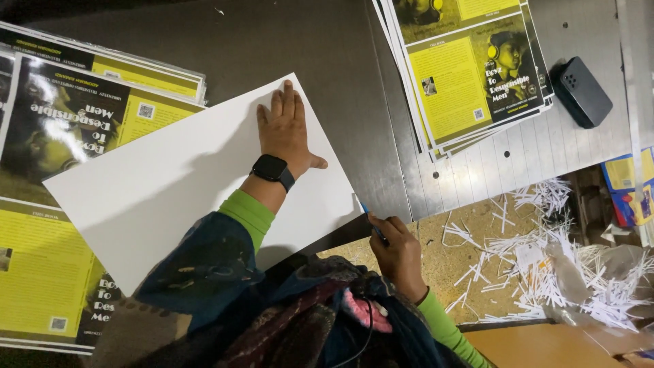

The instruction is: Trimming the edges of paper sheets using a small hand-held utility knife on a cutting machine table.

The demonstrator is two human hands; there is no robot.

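At the far left, a stack of printed sheets [61,136] in yellow and black lies on the dark table [340,75]. A large white sheet [170,184] lies over the stack at a slant, and its right corner reaches the table edge. The left hand [286,129] presses flat on the upper part of this white sheet, with the fingers together and the thumb spread out to the side; it holds nothing. A black smartwatch [273,169] is on its wrist, above a green sleeve.

Just beside the right corner of the white sheet, the right hand [396,253] is closed around a thin blue tool [371,221], and the tip touches the sheet edge. What kind of tool it is, I cannot tell.

Farther right, 1 more stack of printed sheets [470,68] lies on the table, and a black phone [581,91] rests near it. Below, many white paper strips [579,272] cover the floor.
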